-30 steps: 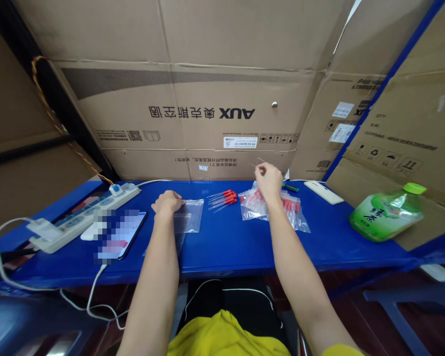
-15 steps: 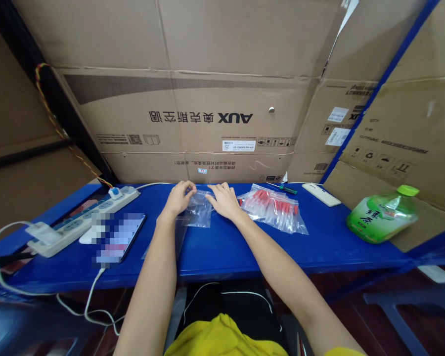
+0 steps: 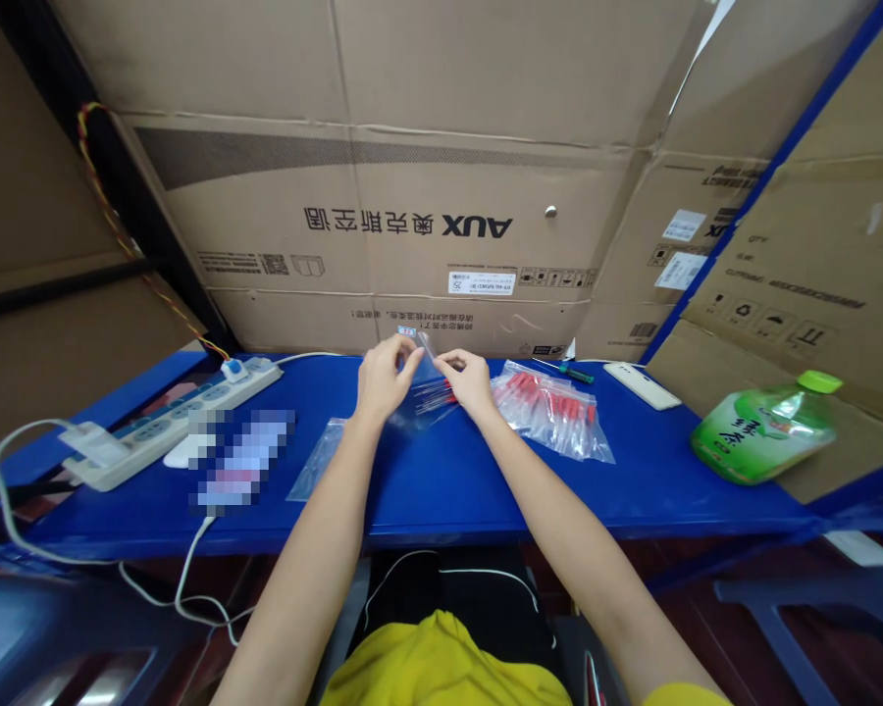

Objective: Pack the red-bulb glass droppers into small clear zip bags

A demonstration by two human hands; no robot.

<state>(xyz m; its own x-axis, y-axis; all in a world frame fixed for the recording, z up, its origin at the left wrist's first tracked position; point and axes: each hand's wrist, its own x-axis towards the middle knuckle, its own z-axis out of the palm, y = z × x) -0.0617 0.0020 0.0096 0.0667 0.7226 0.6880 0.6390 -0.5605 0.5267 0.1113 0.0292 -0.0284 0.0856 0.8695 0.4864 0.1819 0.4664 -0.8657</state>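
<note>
A clear plastic zip bag (image 3: pixel 427 355) is raised just above the table, stretched between my two hands. My left hand (image 3: pixel 387 380) pinches one side of its upper edge. The fingers of my right hand (image 3: pixel 468 379) are closed on the other side. Behind and below the bag lie several thin pieces with red ends (image 3: pixel 436 394), partly hidden by the bag and my right hand. Filled clear bags (image 3: pixel 551 412) holding red-ended pieces are spread to the right of my right hand. Left of my left forearm lies another clear bag (image 3: pixel 316 463), flat on the table.
The blue table (image 3: pixel 441 495) backs onto cardboard (image 3: pixel 412 176). At left are a power strip (image 3: pixel 181 427), cables and a phone (image 3: pixel 242 461). A green screwdriver (image 3: pixel 578 374), a white phone-like object (image 3: pixel 642 385) and a green bottle (image 3: pixel 761 431) are at right.
Both hands have lifted the bag off the table, and my right hand has gone from spread over it to pinching its edge. The red-ended pieces and flat bag are now more visible.
</note>
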